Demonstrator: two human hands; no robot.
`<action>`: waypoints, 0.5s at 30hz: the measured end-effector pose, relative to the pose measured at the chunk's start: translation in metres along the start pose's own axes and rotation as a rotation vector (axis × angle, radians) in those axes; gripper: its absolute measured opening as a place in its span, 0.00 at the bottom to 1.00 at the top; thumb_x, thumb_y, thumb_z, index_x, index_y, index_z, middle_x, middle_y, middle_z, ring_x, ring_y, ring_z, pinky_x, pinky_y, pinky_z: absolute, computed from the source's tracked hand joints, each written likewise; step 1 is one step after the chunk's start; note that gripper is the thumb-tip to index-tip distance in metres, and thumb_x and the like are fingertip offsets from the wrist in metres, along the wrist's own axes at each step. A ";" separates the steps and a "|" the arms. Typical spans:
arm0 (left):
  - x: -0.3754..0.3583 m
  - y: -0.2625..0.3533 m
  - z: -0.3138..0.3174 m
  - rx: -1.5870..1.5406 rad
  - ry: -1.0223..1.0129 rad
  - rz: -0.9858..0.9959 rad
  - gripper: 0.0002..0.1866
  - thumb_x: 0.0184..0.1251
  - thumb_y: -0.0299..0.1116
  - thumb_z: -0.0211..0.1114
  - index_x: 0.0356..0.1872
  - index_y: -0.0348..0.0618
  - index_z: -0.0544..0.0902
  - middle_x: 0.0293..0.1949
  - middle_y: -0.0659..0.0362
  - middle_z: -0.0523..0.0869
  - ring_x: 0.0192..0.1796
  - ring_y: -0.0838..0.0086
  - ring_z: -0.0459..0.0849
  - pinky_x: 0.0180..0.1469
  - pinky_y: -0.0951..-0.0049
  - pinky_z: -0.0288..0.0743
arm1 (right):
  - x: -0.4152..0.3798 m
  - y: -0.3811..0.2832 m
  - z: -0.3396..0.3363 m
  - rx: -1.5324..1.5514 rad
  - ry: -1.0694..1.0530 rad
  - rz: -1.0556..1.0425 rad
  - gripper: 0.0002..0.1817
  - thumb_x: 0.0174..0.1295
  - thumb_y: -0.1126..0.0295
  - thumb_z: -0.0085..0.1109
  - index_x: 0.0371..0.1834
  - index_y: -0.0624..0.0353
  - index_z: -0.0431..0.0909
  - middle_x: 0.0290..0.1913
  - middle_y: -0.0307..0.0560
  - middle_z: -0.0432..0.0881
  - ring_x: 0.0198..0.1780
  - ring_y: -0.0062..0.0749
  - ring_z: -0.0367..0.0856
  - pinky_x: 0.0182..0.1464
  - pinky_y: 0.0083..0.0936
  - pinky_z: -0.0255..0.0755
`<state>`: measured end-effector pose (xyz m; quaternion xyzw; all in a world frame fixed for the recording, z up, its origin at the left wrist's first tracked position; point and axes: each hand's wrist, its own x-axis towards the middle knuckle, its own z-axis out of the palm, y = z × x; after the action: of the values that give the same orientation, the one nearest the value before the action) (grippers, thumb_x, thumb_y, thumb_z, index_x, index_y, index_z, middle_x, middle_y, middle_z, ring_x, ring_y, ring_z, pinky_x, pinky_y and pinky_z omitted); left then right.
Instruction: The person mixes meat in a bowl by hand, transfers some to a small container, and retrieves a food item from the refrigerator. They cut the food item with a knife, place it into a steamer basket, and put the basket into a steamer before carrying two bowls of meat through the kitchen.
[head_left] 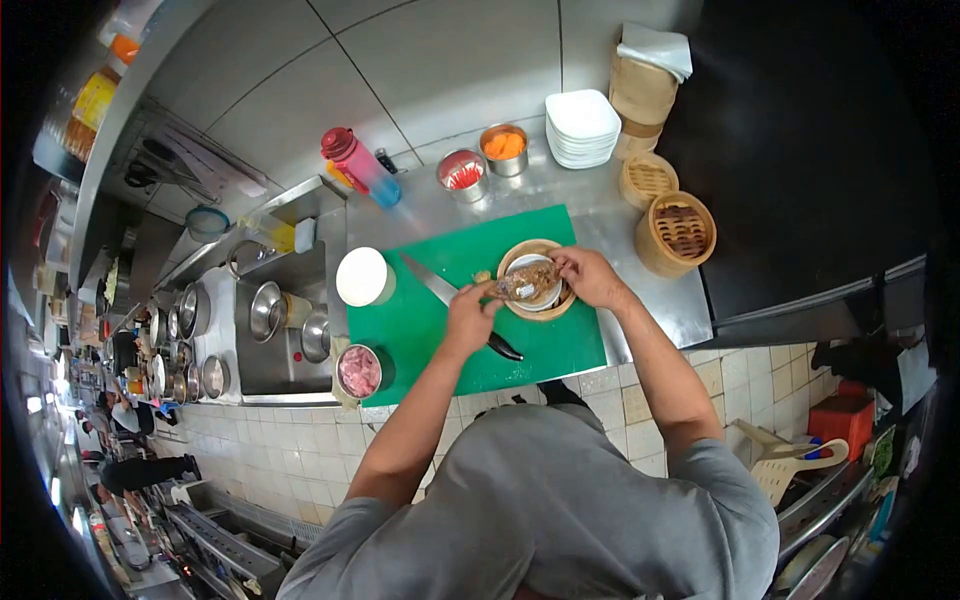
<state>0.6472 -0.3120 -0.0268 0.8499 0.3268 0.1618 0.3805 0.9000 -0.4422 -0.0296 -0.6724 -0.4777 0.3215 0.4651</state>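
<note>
Between both hands is a brown mottled packet with a small white patch on it, held over a white bowl. The bowl sits inside a round bamboo steamer on the green cutting board. My left hand pinches the packet's left end, and my right hand grips its right end. A knife lies slantwise on the board, its blade toward the upper left; my left hand is above its middle and hides part of it. What exactly the packet contains is too small to tell.
A white tub and a metal tin of raw meat stand at the board's left. Behind are a bottle, tins of red pieces and orange pieces, stacked white plates and bamboo steamers. A sink lies left.
</note>
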 end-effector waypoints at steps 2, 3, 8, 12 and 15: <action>0.000 -0.003 0.002 -0.159 0.002 -0.122 0.17 0.68 0.25 0.68 0.58 0.37 0.84 0.47 0.50 0.88 0.40 0.68 0.87 0.43 0.70 0.85 | -0.004 -0.003 0.000 -0.094 0.035 -0.024 0.19 0.59 0.83 0.57 0.54 0.62 0.83 0.42 0.56 0.84 0.43 0.45 0.85 0.50 0.33 0.78; 0.002 0.000 0.000 -0.318 0.013 -0.239 0.13 0.72 0.25 0.65 0.54 0.34 0.87 0.42 0.52 0.90 0.35 0.73 0.87 0.38 0.73 0.85 | -0.004 -0.007 0.001 -0.191 0.069 -0.057 0.18 0.59 0.82 0.57 0.53 0.63 0.83 0.41 0.56 0.84 0.43 0.46 0.85 0.49 0.33 0.79; 0.020 0.000 0.017 -0.511 -0.022 -0.337 0.12 0.75 0.24 0.62 0.53 0.30 0.85 0.39 0.53 0.90 0.34 0.75 0.87 0.37 0.74 0.85 | 0.000 -0.001 0.029 -0.264 0.155 0.027 0.13 0.60 0.81 0.59 0.47 0.63 0.86 0.38 0.56 0.86 0.40 0.46 0.87 0.45 0.33 0.80; 0.018 0.015 0.030 -0.676 -0.049 -0.417 0.08 0.71 0.23 0.65 0.45 0.27 0.86 0.34 0.53 0.90 0.30 0.75 0.87 0.35 0.74 0.83 | -0.002 -0.010 0.044 -0.085 0.295 0.071 0.10 0.60 0.79 0.60 0.42 0.60 0.87 0.37 0.56 0.88 0.37 0.47 0.88 0.43 0.35 0.82; 0.020 0.004 0.029 -0.538 -0.043 -0.333 0.08 0.73 0.23 0.65 0.47 0.28 0.84 0.37 0.54 0.90 0.37 0.74 0.88 0.39 0.74 0.85 | 0.000 -0.028 0.042 -0.187 0.309 0.010 0.09 0.62 0.79 0.58 0.42 0.60 0.87 0.38 0.56 0.86 0.38 0.49 0.87 0.44 0.37 0.81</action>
<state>0.6784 -0.3162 -0.0422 0.6568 0.3986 0.1601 0.6197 0.8533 -0.4255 -0.0192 -0.7566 -0.4249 0.1707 0.4668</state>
